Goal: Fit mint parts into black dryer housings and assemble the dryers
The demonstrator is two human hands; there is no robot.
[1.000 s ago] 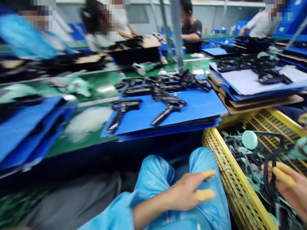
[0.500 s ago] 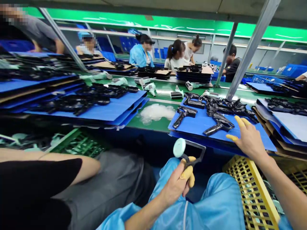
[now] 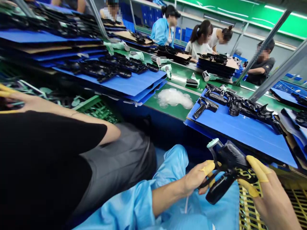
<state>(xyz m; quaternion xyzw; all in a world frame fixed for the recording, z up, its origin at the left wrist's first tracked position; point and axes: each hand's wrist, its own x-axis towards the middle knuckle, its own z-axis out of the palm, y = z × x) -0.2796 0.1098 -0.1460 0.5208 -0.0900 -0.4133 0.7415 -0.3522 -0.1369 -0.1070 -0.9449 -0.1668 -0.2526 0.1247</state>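
Over my lap, my left hand (image 3: 200,175) is closed around a dark frame-shaped part with a pale green disc (image 3: 213,143) at its upper end. Yellow finger cots cover some fingers of both hands. My right hand (image 3: 260,180) grips a black pistol-shaped plastic housing (image 3: 233,156) with a ribbed body, its handle slanting down to the left. The housing is right beside the frame part and overlaps it; I cannot tell whether they touch. Beyond my hands, several more black housings (image 3: 242,107) lie on a blue sheet (image 3: 230,127) on the bench.
A yellow crate (image 3: 249,204) stands under my right arm. Left of me sits a co-worker in a black sleeve (image 3: 48,137), beside a green crate (image 3: 100,108). Clear plastic film (image 3: 175,97) lies on the green bench; metal posts (image 3: 271,54) rise from it. Several people work across.
My right hand has picked up a black housing from the blue sheet and brought it over my lap to my left hand. The view has turned and tilted.
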